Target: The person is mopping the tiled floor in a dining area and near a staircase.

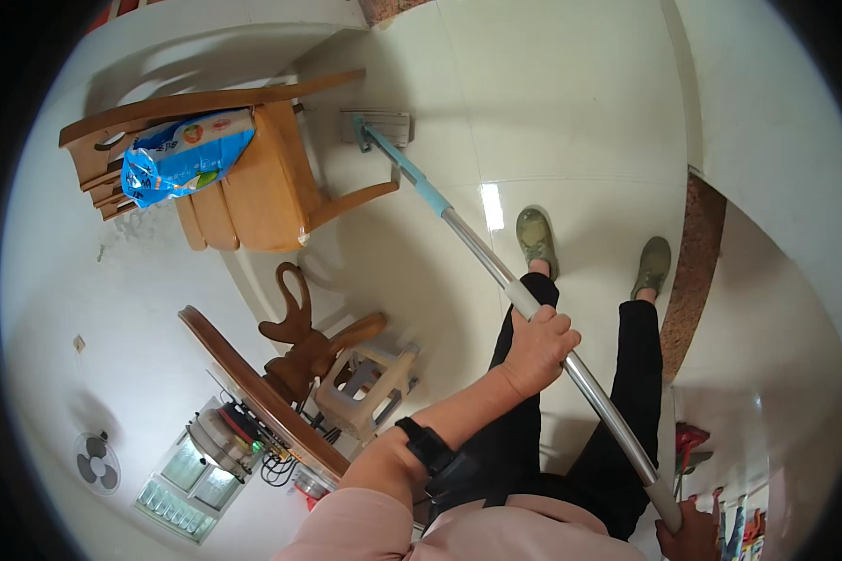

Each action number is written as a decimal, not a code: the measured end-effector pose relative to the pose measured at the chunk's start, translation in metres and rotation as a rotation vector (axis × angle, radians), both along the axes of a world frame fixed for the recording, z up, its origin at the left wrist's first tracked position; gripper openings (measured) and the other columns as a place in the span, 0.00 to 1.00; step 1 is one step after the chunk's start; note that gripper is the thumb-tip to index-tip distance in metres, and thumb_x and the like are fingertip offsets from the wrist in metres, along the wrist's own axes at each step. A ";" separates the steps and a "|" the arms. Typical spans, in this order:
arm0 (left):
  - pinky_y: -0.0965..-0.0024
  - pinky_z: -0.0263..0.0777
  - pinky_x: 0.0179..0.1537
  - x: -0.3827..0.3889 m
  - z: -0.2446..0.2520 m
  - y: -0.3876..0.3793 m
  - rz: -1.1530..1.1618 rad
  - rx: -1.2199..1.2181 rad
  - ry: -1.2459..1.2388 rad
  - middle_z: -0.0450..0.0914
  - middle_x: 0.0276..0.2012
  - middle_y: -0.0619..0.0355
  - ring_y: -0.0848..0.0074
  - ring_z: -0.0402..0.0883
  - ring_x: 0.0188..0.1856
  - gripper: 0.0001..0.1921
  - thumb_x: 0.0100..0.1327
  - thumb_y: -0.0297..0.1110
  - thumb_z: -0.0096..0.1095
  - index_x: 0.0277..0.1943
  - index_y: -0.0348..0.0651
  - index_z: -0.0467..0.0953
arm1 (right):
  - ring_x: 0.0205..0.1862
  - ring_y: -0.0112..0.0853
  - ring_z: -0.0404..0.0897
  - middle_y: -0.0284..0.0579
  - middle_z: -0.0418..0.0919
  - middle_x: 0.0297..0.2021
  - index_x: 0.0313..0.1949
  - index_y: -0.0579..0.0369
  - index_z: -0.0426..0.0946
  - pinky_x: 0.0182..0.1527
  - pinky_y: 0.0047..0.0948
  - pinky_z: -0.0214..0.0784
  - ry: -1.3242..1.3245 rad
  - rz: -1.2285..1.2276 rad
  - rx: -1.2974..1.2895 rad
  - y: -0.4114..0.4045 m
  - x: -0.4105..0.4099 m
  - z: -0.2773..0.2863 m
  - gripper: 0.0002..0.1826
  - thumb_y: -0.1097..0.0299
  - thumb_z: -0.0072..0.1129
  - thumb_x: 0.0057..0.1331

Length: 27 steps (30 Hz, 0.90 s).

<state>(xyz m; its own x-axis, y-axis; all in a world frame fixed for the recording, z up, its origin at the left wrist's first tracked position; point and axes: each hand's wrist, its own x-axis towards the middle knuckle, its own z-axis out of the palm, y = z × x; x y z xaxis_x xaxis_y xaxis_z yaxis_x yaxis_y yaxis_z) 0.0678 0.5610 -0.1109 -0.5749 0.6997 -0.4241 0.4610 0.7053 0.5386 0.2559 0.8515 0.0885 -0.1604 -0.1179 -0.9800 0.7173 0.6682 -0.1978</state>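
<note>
A flat mop with a metal pole [477,251] slants across the view. My left hand [542,348] is closed around the middle of its pole. Down at the lower right, my right hand [689,534] grips the grey end of the handle, partly cut off by the picture's rim. The mop's flat head [386,128] lies on the glossy tiled floor beside a wooden chair's legs, joined to the pole by a light blue plastic part [431,197].
The wooden chair [266,189] holds a blue plastic bag [189,154]. A plastic stool [365,393] stands by a round wooden table [266,393] with a carved base. A brown stone threshold [698,259] crosses the floor at right. A wall fan [98,463] hangs at lower left.
</note>
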 end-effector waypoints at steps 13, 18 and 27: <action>0.61 0.62 0.35 -0.144 -0.035 -0.081 0.058 -0.059 0.233 0.71 0.25 0.62 0.63 0.71 0.34 0.13 0.37 0.19 0.61 0.26 0.50 0.72 | 0.24 0.49 0.77 0.53 0.75 0.20 0.38 0.58 0.68 0.27 0.42 0.68 0.389 -0.156 -0.175 -0.090 -0.122 -0.052 0.19 0.62 0.61 0.50; 0.63 0.66 0.31 -0.113 -0.029 -0.047 0.085 0.077 0.162 0.71 0.23 0.60 0.62 0.71 0.32 0.13 0.35 0.21 0.62 0.27 0.50 0.73 | 0.24 0.50 0.76 0.53 0.75 0.21 0.38 0.58 0.68 0.28 0.42 0.68 0.395 -0.080 0.005 -0.054 -0.105 -0.013 0.19 0.63 0.61 0.49; 0.56 0.56 0.29 0.057 0.036 0.065 0.049 0.093 -0.043 0.68 0.25 0.65 0.69 0.69 0.37 0.07 0.40 0.28 0.59 0.24 0.52 0.70 | 0.26 0.54 0.75 0.57 0.75 0.22 0.33 0.54 0.72 0.28 0.44 0.66 0.046 -0.038 0.323 0.014 0.041 0.093 0.13 0.60 0.59 0.54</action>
